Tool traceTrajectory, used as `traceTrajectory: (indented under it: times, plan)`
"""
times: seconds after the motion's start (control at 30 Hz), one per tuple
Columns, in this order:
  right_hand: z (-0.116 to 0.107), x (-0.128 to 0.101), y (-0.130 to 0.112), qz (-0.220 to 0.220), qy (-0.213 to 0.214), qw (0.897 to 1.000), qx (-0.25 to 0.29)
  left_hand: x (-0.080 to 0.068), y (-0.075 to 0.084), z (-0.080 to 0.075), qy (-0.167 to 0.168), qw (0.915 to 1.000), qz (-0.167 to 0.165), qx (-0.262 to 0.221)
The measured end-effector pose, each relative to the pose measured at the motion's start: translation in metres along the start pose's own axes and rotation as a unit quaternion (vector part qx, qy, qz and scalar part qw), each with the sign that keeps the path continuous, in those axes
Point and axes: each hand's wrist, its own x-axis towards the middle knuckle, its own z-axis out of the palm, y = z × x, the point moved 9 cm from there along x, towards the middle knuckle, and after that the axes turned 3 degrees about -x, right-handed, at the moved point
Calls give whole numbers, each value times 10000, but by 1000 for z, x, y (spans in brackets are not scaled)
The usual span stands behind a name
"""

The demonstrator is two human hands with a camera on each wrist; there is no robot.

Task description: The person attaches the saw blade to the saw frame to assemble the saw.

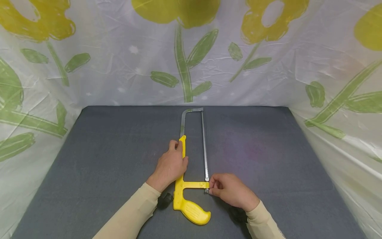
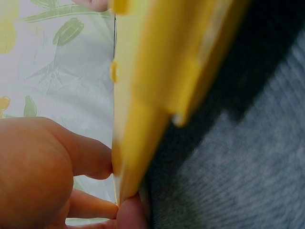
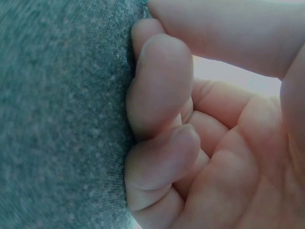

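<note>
A hacksaw (image 1: 191,172) with a yellow plastic handle (image 1: 192,209) and a steel frame lies flat on the grey mat (image 1: 104,159), its blade (image 1: 204,146) running away from me. My left hand (image 1: 170,165) rests on the yellow back bar and grips it from the left side; in the left wrist view the yellow bar (image 2: 157,86) fills the frame with my fingers (image 2: 90,157) against it. My right hand (image 1: 228,190) pinches the metal fitting (image 1: 207,190) at the blade's near end, fingers curled. The right wrist view holds only curled fingers (image 3: 162,86) over the mat.
A plastic sheet printed with yellow flowers and green leaves (image 1: 191,49) walls the mat at the back and both sides. Beige sleeves (image 1: 131,212) cover both forearms. Dark wrist mounts (image 1: 164,200) sit by the handle.
</note>
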Motion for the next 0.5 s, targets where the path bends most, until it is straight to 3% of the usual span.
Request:
traceTrajectory:
  times: [0.5]
  plan:
    - [0, 0, 1, 3, 62, 9999, -82, 0, 0, 0, 39, 10000, 56, 7]
